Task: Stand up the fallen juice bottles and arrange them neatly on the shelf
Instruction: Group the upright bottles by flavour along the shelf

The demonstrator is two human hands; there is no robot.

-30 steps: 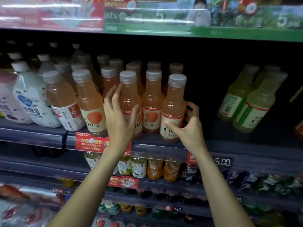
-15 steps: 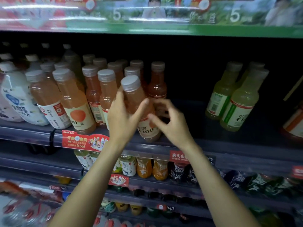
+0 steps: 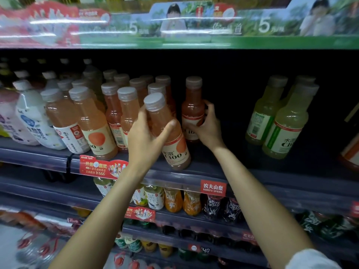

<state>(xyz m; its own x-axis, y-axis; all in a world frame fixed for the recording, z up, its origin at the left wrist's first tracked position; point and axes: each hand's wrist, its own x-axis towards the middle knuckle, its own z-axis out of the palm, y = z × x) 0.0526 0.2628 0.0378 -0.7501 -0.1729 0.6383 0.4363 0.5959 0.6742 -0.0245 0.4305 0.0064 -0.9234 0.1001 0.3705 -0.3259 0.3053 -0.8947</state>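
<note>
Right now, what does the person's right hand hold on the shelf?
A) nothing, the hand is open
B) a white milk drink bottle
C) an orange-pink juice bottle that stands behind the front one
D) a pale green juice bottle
C: the right hand curls round the rear orange-pink bottle, while the left hand grips the tilted front bottle beside it.

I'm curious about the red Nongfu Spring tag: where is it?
In the head view, the red Nongfu Spring tag hangs on the shelf's front rail, right of centre, just below the right hand, above the orange bottles.
</note>
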